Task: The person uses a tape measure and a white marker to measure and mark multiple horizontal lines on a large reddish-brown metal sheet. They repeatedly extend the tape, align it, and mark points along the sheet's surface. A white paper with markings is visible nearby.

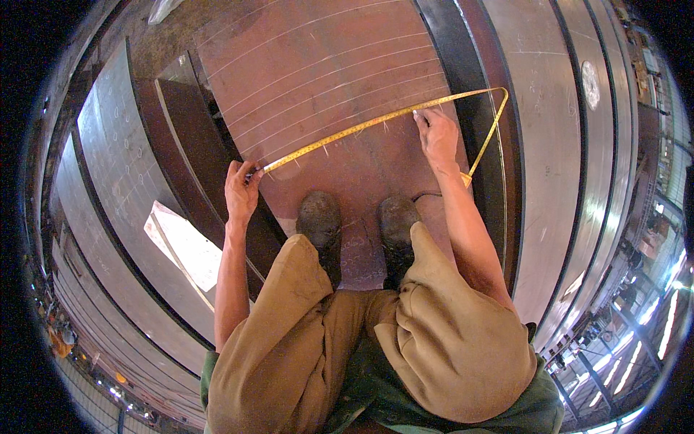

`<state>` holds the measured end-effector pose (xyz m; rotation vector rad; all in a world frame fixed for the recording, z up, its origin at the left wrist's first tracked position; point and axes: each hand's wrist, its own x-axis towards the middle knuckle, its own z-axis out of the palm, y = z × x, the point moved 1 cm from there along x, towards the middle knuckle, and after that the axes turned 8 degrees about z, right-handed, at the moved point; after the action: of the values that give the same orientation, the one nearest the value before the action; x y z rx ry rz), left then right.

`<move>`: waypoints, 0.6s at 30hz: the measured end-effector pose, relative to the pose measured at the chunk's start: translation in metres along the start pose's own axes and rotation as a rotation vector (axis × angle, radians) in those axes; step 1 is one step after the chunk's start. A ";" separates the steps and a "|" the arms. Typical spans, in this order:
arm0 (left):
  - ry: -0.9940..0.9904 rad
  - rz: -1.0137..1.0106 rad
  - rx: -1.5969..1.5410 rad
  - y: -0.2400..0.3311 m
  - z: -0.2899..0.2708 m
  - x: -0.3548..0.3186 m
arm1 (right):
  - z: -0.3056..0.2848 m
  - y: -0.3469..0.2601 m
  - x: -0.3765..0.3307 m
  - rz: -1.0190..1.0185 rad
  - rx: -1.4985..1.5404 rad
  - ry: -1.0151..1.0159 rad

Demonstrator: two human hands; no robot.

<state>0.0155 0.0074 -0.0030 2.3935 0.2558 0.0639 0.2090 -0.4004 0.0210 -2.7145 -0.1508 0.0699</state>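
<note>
A yellow tape measure (345, 132) stretches across a reddish-brown steel plate (329, 79) marked with several white lines. My left hand (241, 189) pinches the tape's end at the plate's left edge. Over the plate's right side, my right hand (438, 136) is closed on a short white piece, seemingly chalk (416, 113), its tip close to the tape's lower edge. Small white ticks show along the tape. Past the right edge the tape bends back sharply and runs down to its yellow case (466, 179), beside my right forearm.
My two dark boots (319, 220) rest on the plate as I squat. Long grey steel plates (531, 94) lie on the right, with dark gaps between them. More grey plates (126, 155) are on the left, where a bright white patch (184, 246) shows.
</note>
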 end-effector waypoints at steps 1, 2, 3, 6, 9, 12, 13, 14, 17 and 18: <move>0.016 0.009 0.007 0.001 0.000 0.000 | 0.000 0.000 0.000 0.002 0.002 0.003; 0.031 0.017 0.014 0.003 0.001 0.000 | 0.000 0.000 0.000 0.004 0.004 0.005; 0.047 0.025 0.020 0.005 0.001 0.000 | 0.000 0.000 -0.001 0.008 0.008 0.004; -0.006 -0.015 -0.006 -0.003 0.000 0.000 | 0.001 -0.004 0.000 0.010 0.023 0.003; 0.006 0.033 0.030 0.000 -0.001 0.001 | 0.001 -0.004 -0.001 0.002 0.014 0.014; 0.016 0.041 0.024 0.002 0.000 0.001 | 0.001 -0.005 -0.001 0.001 -0.016 0.030; 0.009 0.026 0.018 0.001 -0.001 0.001 | 0.001 -0.007 -0.001 0.015 -0.029 0.036; 0.003 0.011 0.011 0.001 -0.001 0.001 | 0.002 -0.010 -0.001 0.029 -0.043 0.041; 0.002 0.011 -0.026 -0.001 -0.001 -0.001 | 0.003 -0.017 -0.002 0.029 -0.020 0.072; 0.005 0.019 -0.042 -0.003 -0.001 -0.001 | 0.003 -0.019 -0.001 0.047 -0.039 0.062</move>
<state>0.0136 0.0096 -0.0043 2.3550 0.2319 0.0839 0.2056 -0.3819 0.0265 -2.7559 -0.0705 -0.0029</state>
